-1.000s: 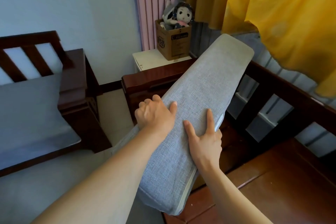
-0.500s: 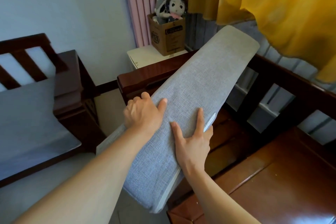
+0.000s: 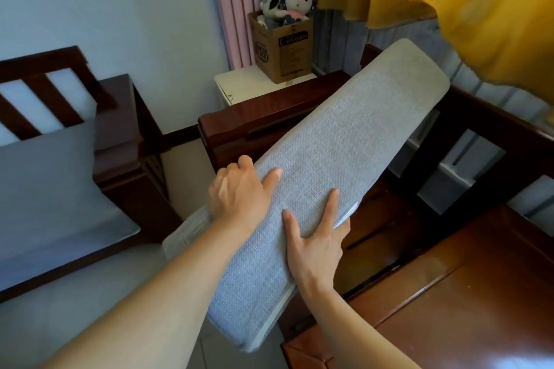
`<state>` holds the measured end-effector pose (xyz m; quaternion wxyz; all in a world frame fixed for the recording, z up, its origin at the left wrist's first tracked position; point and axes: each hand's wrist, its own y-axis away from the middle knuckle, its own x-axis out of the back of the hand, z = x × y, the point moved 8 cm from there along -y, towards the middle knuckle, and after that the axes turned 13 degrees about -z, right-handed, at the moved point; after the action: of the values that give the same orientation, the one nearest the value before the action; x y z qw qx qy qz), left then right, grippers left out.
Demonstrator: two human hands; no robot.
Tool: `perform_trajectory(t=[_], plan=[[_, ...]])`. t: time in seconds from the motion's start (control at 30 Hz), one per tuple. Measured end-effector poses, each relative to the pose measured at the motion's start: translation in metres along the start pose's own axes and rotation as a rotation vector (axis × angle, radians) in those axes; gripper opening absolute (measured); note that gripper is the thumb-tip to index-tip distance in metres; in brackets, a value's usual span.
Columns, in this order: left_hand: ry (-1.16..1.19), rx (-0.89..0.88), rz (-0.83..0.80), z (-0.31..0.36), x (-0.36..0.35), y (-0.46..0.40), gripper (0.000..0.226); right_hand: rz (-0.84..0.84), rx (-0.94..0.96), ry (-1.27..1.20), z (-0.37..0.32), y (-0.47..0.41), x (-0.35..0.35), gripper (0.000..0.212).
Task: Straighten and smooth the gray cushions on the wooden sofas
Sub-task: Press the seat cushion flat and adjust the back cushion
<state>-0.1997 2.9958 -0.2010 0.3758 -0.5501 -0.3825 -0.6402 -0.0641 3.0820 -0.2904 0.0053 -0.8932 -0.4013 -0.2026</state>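
Both hands have slid a little along the gray cushion (image 3: pixel 329 165) since a moment ago, and the cushion's far end now tips up higher past the sofa's arm.

The left hand (image 3: pixel 236 193) holds the cushion's left edge, with its thumb on top and its fingers (image 3: pixel 244 160) curled over the side. The right hand (image 3: pixel 314 237) holds the right edge, with its thumb and first finger lying flat on top and the other fingers wrapped under.

I think the step in hand is lifting this cushion to set it straight. It is up in the air between the two hands, slanted, and off the bare seat of the wooden sofa (image 3: pixel 449 293), which lies below and to the right of the fingers. Next it likely needs to be lowered flat onto that seat, squared up, then rubbed smooth.

It looks long, thick and firm, with a rough woven cover and rounded ends. Another gray cushion (image 3: pixel 51 204) lies on the sofa far left of the fingers.
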Motion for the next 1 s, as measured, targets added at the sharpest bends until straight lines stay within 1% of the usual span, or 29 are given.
perform_trajectory(t=[0.07, 0.17, 0.27, 0.43, 0.53, 0.63, 0.7, 0.77, 0.83, 0.9, 1.0], plan=[[0.001, 0.015, -0.004, -0.006, 0.001, -0.013, 0.06, -0.017, -0.004, -0.004, -0.001, -0.009, -0.013, 0.1], [-0.012, 0.024, 0.005, -0.027, 0.005, -0.036, 0.06, 0.005, 0.0, -0.008, -0.01, -0.018, -0.043, 0.102], [-0.066, 0.002, 0.02, -0.048, 0.003, -0.057, 0.062, 0.011, -0.029, -0.022, -0.012, -0.028, -0.077, 0.101], [-0.128, -0.053, -0.006, -0.076, 0.0, -0.097, 0.063, 0.035, -0.091, -0.035, -0.017, -0.048, -0.124, 0.103], [-0.084, -0.081, 0.047, -0.084, 0.01, -0.123, 0.062, 0.082, -0.068, -0.055, -0.036, -0.068, -0.133, 0.104], [-0.038, -0.086, 0.038, -0.088, 0.024, -0.146, 0.064, 0.094, -0.075, -0.03, -0.057, -0.083, -0.129, 0.106], [-0.039, -0.102, 0.022, -0.088, 0.029, -0.156, 0.064, 0.086, -0.124, 0.01, -0.066, -0.089, -0.127, 0.104], [-0.08, -0.142, 0.024, -0.085, 0.03, -0.157, 0.061, 0.097, -0.193, 0.046, -0.07, -0.091, -0.122, 0.101], [-0.116, -0.227, 0.013, -0.078, 0.028, -0.154, 0.055, 0.15, -0.25, 0.07, -0.073, -0.096, -0.111, 0.098], [-0.122, -0.343, -0.043, -0.067, 0.024, -0.154, 0.053, 0.194, -0.31, 0.098, -0.075, -0.104, -0.1, 0.096], [-0.112, -0.498, -0.171, -0.044, 0.018, -0.161, 0.058, 0.236, -0.392, 0.126, -0.076, -0.112, -0.089, 0.094]])
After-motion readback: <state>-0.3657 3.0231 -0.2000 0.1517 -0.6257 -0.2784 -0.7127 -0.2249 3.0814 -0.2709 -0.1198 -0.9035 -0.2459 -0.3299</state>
